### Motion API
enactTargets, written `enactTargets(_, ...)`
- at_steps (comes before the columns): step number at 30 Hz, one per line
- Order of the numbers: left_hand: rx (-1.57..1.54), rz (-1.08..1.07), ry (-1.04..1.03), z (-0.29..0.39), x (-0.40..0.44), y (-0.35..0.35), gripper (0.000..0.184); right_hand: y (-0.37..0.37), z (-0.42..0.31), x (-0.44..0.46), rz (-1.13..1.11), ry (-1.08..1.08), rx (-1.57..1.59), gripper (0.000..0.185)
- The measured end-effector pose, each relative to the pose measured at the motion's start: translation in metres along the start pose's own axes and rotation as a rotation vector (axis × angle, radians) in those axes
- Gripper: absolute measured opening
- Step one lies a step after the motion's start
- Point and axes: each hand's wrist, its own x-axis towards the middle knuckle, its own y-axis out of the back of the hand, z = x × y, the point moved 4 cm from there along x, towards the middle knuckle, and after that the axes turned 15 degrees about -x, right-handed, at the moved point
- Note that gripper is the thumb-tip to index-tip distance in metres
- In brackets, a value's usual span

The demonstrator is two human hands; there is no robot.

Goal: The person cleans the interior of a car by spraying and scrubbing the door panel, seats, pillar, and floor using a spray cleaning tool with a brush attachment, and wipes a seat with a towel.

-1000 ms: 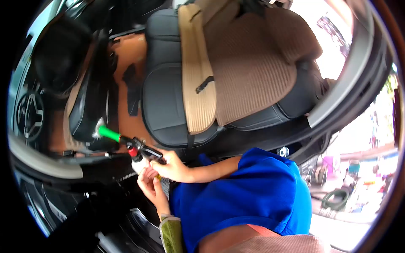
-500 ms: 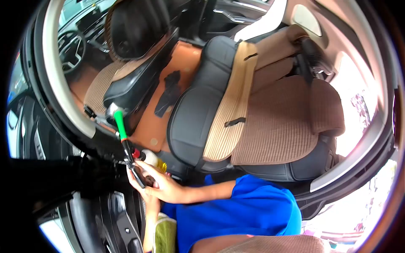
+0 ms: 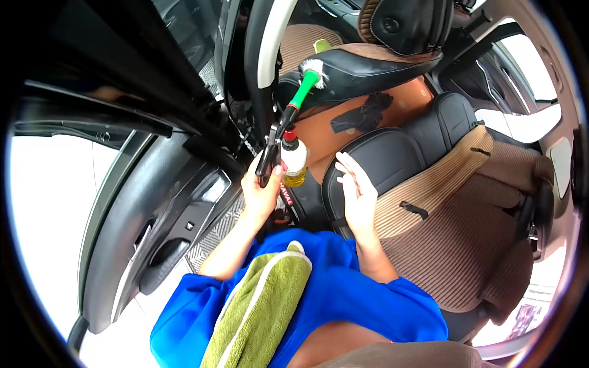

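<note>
My left hand is wrapped round the black handle of a spray gun with a green nozzle and a white brush tip. Below the gun's red cap hangs a bottle with yellow liquid at its bottom. The brush tip is in front of the side of the black front seat. To the right of the bottle, my right hand is raised with nothing in it, its fingers extended, near the black rear seat.
A green towel lies over my blue shirt. The open car door stands at the left. Brown covers lie on the rear seat, and a dark cloth rests on the orange floor.
My hands have come apart; the right one has let go of the sprayer and moved right. The view has turned, bringing the open door into sight.
</note>
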Motion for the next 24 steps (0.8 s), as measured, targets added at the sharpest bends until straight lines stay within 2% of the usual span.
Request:
enactTargets(1,0.031,0.053,-0.047,-0.005,0.002,0.002,0.021,-0.001,-0.001,-0.001,-0.019,-0.061,0.038,0.031)
enactTargets(5,0.222,0.120,-0.119,-0.039,0.005,0.019,0.018,-0.012,0.022,-0.014,-0.092,-0.113,0.035,0.032)
enactTargets(7,0.262,0.023,-0.035,-0.007,-0.010,-0.001,0.047,-0.018,0.035,-0.019,-0.126,-0.132,0.039,0.034)
enactTargets(10,0.078,-0.139,-0.149,0.003,-0.021,-0.018,0.049,-0.027,0.051,-0.025,-0.134,-0.178,0.103,0.032)
enactTargets(11,0.091,-0.208,-0.168,0.014,-0.020,-0.028,0.050,-0.028,0.055,-0.025,-0.124,-0.160,0.070,0.033)
enactTargets(12,0.174,-0.283,-0.305,0.030,-0.017,-0.040,0.051,-0.028,0.057,-0.023,-0.115,-0.135,0.037,0.033)
enactTargets(14,0.207,-0.378,-0.278,0.032,-0.010,-0.045,0.051,-0.025,0.055,-0.017,-0.088,-0.147,0.047,0.033)
enactTargets(16,0.205,-0.260,-0.277,0.035,-0.006,-0.039,0.049,-0.017,0.053,-0.012,-0.122,-0.202,0.128,0.033)
enactTargets(18,-0.068,-0.080,0.048,0.033,-0.008,-0.032,0.045,-0.013,0.059,-0.012,-0.111,-0.203,0.123,0.033)
enactTargets(19,-0.037,-0.099,-0.057,0.036,-0.003,-0.035,0.043,-0.011,0.064,-0.016,-0.109,-0.217,0.111,0.033)
enactTargets(24,-0.047,-0.045,-0.028,0.034,-0.011,-0.036,0.034,-0.015,0.078,-0.031,-0.172,-0.283,0.136,0.035)
